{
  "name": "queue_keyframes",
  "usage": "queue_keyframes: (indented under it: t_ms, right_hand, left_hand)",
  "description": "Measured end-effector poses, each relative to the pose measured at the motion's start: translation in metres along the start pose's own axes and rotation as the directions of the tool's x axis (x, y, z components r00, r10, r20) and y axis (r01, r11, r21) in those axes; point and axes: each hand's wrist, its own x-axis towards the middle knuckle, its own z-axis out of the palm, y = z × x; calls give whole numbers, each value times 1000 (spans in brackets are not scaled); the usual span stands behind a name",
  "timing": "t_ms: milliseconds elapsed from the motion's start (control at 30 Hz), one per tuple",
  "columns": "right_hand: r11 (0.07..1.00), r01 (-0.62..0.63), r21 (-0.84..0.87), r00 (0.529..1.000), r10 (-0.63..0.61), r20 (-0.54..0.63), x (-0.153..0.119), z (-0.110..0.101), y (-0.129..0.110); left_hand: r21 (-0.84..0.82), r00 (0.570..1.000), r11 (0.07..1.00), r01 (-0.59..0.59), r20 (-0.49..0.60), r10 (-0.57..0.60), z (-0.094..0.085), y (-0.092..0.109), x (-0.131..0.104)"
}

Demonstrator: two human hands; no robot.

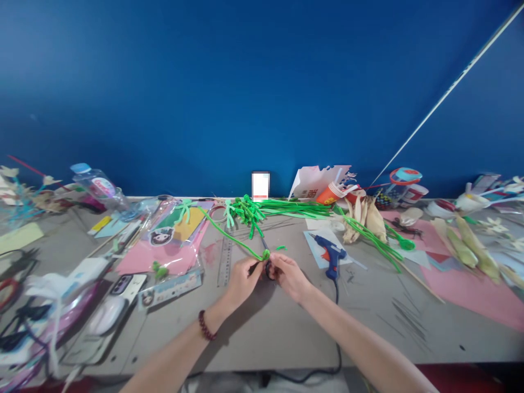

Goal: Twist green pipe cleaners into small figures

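Observation:
Near the middle of the table, my left hand (242, 281) is closed on a bright green pipe cleaner (231, 236). Its long stem runs up and left, and a small curled green knot sits at my fingertips. Right beside it, my right hand (290, 277) has its fingers closed round the black handle of a pair of scissors (269, 269). The blades point away from me, close to the green knot; whether they touch it I cannot tell. A short green offcut (280, 248) lies just beyond my right fingers.
A blue glue gun (336, 255) rests on paper to the right, its cord running toward me. Green pipe cleaner stems (295, 208) lie along the wall. A clear ruler (224, 261), pink sheets (164, 262) and a phone (133, 285) are at left; corn husks (374, 221) lie right.

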Motion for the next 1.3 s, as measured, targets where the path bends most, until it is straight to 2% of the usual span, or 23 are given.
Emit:
queue_keyframes:
  t_ms: [167, 300, 600, 667, 867, 1000, 1167, 1300]
  right_hand:
    - [997, -73, 25, 996, 72, 44, 1, -2, 1]
    - [996, -68, 64, 996, 63, 70, 1, -1, 1]
    - [999, -41, -2, 994, 41, 102, 3, -6, 1]
    - [999, -19, -31, 994, 22, 106, 2, -5, -1]
    - [998, 8, -67, 994, -1, 107, 1, -3, -2]
    - [999, -17, -48, 996, 21, 83, 1, -3, -1]
    - [999, -24, -30, 999, 25, 25, 0, 1, 0]
    - [1000, 0, -32, 1000, 1, 21, 0, 2, 2]
  left_hand:
    - [-54, 999, 998, 45, -4, -45, 3, 0, -1]
    - [-119, 993, 986, 114, 5, -115, 6, -4, -1]
    - [-166, 987, 975, 148, 92, -135, 3, -1, -1]
    - [-132, 990, 983, 127, 82, -117, 4, -2, -1]
    - [35, 999, 999, -13, -51, 14, 5, -4, -3]
    - [136, 993, 987, -88, -68, 98, 3, -3, -3]
    - [120, 997, 990, -68, -29, 72, 1, 0, -3]
    - [179, 989, 975, -135, -42, 144, 1, 1, -3]
